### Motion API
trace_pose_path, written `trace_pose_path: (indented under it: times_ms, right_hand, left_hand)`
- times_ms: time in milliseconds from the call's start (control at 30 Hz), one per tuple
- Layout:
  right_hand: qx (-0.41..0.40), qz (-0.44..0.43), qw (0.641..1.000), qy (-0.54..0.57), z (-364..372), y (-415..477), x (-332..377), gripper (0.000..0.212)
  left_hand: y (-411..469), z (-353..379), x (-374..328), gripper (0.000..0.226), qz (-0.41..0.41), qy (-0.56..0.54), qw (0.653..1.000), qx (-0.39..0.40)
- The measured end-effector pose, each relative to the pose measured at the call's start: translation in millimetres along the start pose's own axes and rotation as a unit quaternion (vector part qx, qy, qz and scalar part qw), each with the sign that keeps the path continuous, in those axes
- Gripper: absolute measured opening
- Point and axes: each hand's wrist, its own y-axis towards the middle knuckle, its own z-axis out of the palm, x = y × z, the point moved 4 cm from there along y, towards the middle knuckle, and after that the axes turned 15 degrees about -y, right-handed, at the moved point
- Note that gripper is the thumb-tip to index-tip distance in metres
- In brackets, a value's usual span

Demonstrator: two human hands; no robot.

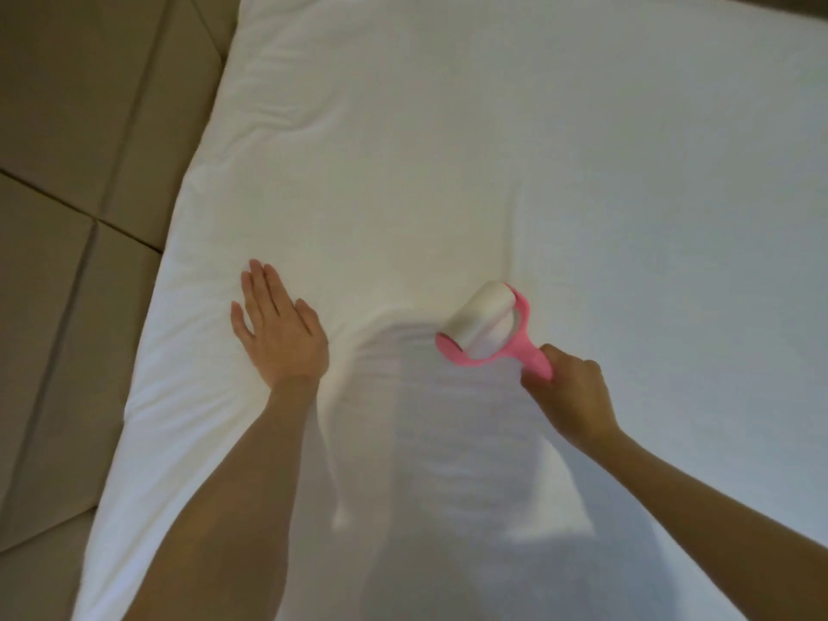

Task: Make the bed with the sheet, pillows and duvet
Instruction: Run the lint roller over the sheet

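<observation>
Apart, left hand (278,327) flat on white sheet (493,150), right hand (567,392) gripping pink lint roller (484,324), tan panels (67,172) alongside.

The white cloth bed sheet (515,150) filling most of the frame is a matt fabric. It lies smooth across the upper right, with soft creases along its left edge and fine ripples in the lower centre. The pink plastic lint roller (486,329), right of centre, has a smooth moulded frame and handle with a slight sheen. Its white cylindrical drum (481,318) looks like smooth, matt paper. Along the left edge of the frame, the tan rectangular panels (80,127) have an even, matt face split by dark seams; whether they are leather, cloth or board cannot be told.
</observation>
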Motion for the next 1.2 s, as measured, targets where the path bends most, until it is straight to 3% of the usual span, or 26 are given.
trace_pose_path:
  times_ms: [100,267,400,600,1000,1100,1200]
  right_hand:
    - [-0.01,0.024,0.998,0.057,-8,-5,19,0.01]
    - [0.045,-0.023,0.998,0.02,-17,2,61,0.014]
    - [0.045,-0.055,0.997,-0.003,-32,48,97,0.027]
    - [0.006,-0.064,0.998,-0.012,-58,124,161,0.04]
    - [-0.072,-0.099,0.992,0.028,-101,244,267,0.047]
    - [-0.065,-0.129,0.989,0.034,-121,264,295,0.052]
    - [-0.045,-0.159,0.985,0.041,-127,277,307,0.044]
  left_hand:
    - [0,-1,-1,0.058,-0.003,-0.008,1.0,0.003]
    - [1,0,-1,0.058,-0.005,-0.015,1.0,0.0]
    - [1,1,-1,0.059,-0.001,-0.016,1.0,0.003]
    - [3,1,-1,0.058,-0.001,-0.015,1.0,0.006]
    - [5,2,-2,0.056,-0.005,-0.02,1.0,-0.003]
    - [10,3,-1,0.057,-0.004,-0.006,1.0,-0.003]
    - [8,7,3,0.058,-0.011,0.0,1.0,-0.004]
